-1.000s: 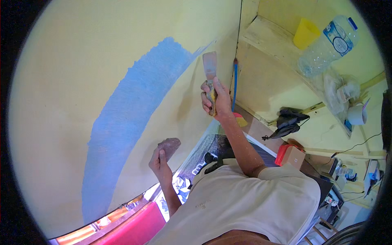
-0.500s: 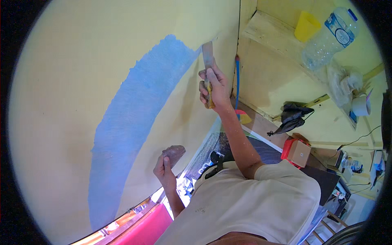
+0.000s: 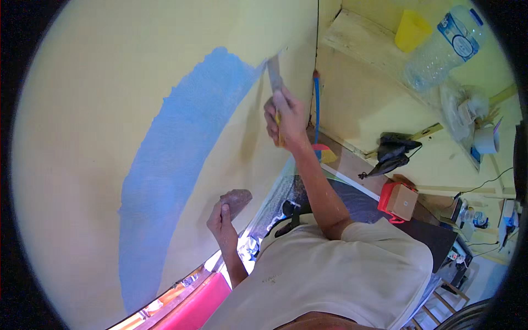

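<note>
My right hand point(image 3: 290, 120) is wrapped around the yellowish handle of a putty knife point(image 3: 274, 75). The blade's tip meets the pale yellow wall point(image 3: 71, 137) beside the upper right end of a long, curved blue patch point(image 3: 176, 148). Lower down, my left hand point(image 3: 223, 223) grips a flat, brownish-grey angular piece point(image 3: 237, 202) between thumb and fingers, close to the wall; its exact kind cannot be made out.
To the right, a wooden shelf point(image 3: 366, 41) holds a yellow cup point(image 3: 412, 31) and a large clear plastic bottle point(image 3: 444, 49). A black bag point(image 3: 391, 154) hangs beneath it. Farther down is a cardboard box point(image 3: 402, 203) in a red wrapping. A pink-red surface point(image 3: 192, 308) lies at lower left.
My right hand and the putty knife have shifted slightly left along the wall. The view has moved a little; my left hand still holds the brownish-grey piece.
</note>
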`<state>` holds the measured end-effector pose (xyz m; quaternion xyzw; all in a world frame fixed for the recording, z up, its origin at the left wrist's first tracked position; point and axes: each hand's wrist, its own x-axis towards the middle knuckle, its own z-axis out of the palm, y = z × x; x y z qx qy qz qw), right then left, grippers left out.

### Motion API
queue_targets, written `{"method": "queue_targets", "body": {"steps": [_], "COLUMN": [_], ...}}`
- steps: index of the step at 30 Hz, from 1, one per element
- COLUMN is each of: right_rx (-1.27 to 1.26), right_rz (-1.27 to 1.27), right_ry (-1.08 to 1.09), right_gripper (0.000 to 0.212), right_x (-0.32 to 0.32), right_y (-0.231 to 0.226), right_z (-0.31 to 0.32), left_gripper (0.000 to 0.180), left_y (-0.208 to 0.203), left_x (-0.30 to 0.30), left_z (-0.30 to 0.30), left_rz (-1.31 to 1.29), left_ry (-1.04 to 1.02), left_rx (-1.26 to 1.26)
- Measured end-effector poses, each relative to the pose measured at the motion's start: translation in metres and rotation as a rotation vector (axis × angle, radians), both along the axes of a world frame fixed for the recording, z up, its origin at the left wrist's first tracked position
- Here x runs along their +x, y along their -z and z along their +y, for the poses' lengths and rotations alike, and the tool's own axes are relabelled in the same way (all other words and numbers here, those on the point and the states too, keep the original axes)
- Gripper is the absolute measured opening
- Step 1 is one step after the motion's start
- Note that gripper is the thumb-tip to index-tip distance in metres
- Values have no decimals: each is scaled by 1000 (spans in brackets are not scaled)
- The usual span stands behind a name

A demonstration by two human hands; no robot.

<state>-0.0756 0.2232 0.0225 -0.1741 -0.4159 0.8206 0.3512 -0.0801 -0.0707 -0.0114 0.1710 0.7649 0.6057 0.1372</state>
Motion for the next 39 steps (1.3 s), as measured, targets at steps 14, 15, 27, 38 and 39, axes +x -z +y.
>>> {"method": "queue_targets", "body": {"steps": [14,15,27,38,39], "right_rx": [-5,24,245,86,96], "right_rz": [-16,-26,-236,-289,-232], "right_ry": [5,-9,27,-72,-42], "right_gripper": [47,48,51,27,27], "right_x": [4,4,27,37,32], "right_y": [7,7,13,-21,-15], "right_z": [-10,-10,6,8,9], "left_gripper": [26,26,28,29,29], "left_y": [-2,-2,-7,-7,-8], "left_x": [-2,-3,4,3,4], "left_z": [11,11,9,-1,-1], "left_rz": [22,36,56,10,22], "left_ry": [-2,-2,1,15,18], "left_rx": [0,-16,-63,-33,-51]}}
